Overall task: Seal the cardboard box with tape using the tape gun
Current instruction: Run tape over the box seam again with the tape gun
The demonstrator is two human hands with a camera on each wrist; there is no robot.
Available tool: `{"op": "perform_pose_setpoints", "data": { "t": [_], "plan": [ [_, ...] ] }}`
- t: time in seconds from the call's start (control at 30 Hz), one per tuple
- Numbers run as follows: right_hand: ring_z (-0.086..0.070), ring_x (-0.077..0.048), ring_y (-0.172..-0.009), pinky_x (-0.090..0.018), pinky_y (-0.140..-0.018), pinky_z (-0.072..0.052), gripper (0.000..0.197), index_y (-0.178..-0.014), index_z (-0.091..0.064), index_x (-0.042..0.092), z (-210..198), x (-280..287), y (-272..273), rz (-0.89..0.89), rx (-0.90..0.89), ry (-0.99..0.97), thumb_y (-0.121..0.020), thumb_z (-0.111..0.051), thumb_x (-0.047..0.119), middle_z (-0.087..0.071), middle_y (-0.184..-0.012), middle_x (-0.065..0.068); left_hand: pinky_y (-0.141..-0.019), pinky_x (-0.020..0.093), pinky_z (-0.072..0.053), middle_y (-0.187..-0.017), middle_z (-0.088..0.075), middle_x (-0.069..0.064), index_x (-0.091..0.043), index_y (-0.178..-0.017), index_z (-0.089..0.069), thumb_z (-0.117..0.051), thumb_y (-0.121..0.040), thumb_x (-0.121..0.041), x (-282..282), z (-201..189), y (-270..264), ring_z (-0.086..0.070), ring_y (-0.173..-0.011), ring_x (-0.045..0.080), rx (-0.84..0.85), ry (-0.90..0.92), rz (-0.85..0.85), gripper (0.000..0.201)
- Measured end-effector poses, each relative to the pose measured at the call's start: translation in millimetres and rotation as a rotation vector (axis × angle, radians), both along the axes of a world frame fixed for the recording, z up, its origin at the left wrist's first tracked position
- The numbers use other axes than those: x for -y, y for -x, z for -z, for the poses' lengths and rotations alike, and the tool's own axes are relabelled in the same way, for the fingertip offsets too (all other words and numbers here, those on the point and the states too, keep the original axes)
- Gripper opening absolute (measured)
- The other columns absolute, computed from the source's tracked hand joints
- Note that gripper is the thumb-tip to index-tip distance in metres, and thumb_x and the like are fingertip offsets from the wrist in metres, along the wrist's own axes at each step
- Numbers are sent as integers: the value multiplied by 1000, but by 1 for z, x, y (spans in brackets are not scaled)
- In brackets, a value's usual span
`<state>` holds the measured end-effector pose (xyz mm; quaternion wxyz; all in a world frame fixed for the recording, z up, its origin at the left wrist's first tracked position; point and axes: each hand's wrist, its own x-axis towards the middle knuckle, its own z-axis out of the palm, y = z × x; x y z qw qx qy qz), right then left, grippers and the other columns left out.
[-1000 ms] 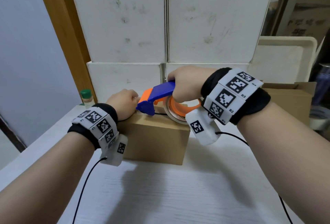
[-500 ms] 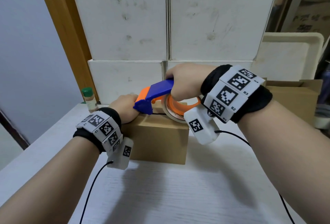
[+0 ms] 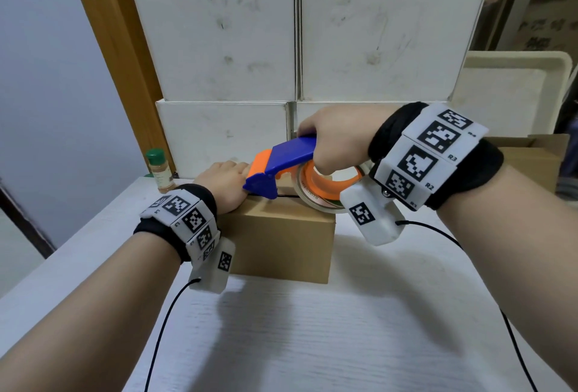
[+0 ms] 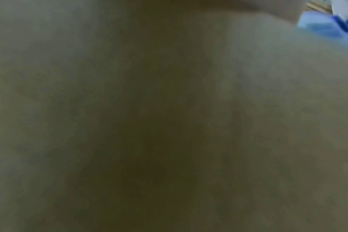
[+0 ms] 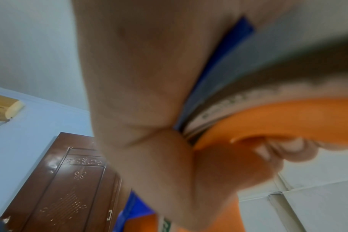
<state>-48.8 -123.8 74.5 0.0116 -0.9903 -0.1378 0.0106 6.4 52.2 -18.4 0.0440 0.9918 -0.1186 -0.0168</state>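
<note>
A small brown cardboard box stands on the white table. On its top rests a blue and orange tape gun with a tape roll; its blue nose points left at the top seam. My right hand grips the gun's handle from above. In the right wrist view the fingers curl through the orange hub. My left hand holds the box's top left corner with curled fingers, just left of the gun's nose. The left wrist view is blurred brown, with a blue bit of the tape gun at top right.
Stacked white boxes form a wall right behind the cardboard box. A green-capped spice bottle stands at the table's far left corner. An open brown carton and a leaning white tray are at the right. Wrist cables trail over the table.
Hardly anything: both hands keep their holds and the tape gun stays on the box top. The head view has shifted slightly.
</note>
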Motion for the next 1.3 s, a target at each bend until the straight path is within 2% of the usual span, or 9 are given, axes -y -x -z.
{"op": "perform_pose_setpoints", "data": {
  "t": [0.2,0.47,0.6,0.67,0.73,0.77,0.83,1.03,1.3],
  "plan": [
    [-47,-13,-63,-22,-54,-36,35,-110,-56,23,-2,-2,2,14,-21,23,-77,-55,11,-54,-78,3,-108,35,-28,-142,-41,11,-15,-139,-36,-34,-100,-25,-1,3,-4,-35,-132,30,-22,-38,-13,40],
    [-48,-13,-65,-22,-57,-39,36,-111,-56,22,-2,-5,1,13,-39,57,-77,-56,11,-55,-80,2,-109,42,-32,-140,-44,10,-21,-137,-37,-40,-96,-27,-5,7,-11,-36,-131,29,-44,-33,-51,42],
    [-49,-15,-65,-22,-56,-38,36,-108,-57,23,-3,-1,1,27,-32,55,-74,-56,10,-56,-81,2,-111,41,-30,-143,-40,10,-21,-142,-33,-35,-98,-26,-5,7,-11,-33,-133,29,-47,-31,-57,44],
    [-50,-17,-65,-23,-55,-38,36,-106,-59,23,-5,7,4,54,-46,69,-72,-58,10,-59,-80,1,-112,43,-29,-146,-38,7,-26,-145,-28,-25,-97,-37,-5,9,-12,-32,-135,29,-54,-51,-29,49],
    [-52,-16,-65,-23,-55,-38,36,-104,-60,24,-5,16,6,85,-58,85,-71,-59,11,-61,-81,0,-112,46,-28,-148,-37,4,-33,-145,-27,-10,-84,-54,-6,12,-17,-32,-135,28,-58,-97,-4,66],
    [-52,-16,-66,-24,-56,-39,35,-104,-61,25,-4,20,7,93,-58,84,-71,-60,12,-62,-83,0,-112,47,-28,-148,-37,3,-35,-144,-28,-6,-79,-56,-6,15,-21,-32,-135,28,-68,-102,-14,72],
    [-54,-17,-67,-25,-58,-41,34,-102,-61,25,-3,24,8,83,-36,79,-70,-60,14,-64,-84,0,-112,48,-27,-148,-37,2,-37,-144,-27,-6,-83,-54,-6,18,-24,-32,-135,29,-61,-110,-19,67],
    [-51,-14,-64,-23,-53,-37,32,-100,-60,25,-2,25,4,69,-18,74,-70,-61,14,-61,-81,1,-113,47,-26,-149,-35,3,-36,-144,-27,-14,-98,-44,-5,16,-20,-31,-136,28,-39,-59,-55,49],
    [-53,-15,-69,-24,-59,-40,35,-104,-58,26,6,28,5,83,-54,53,-71,-60,14,-61,-86,1,-114,46,-26,-149,-33,5,-33,-145,-25,-18,-100,-41,-3,15,-20,-30,-137,28,-49,-86,-48,46]
  ]
}}
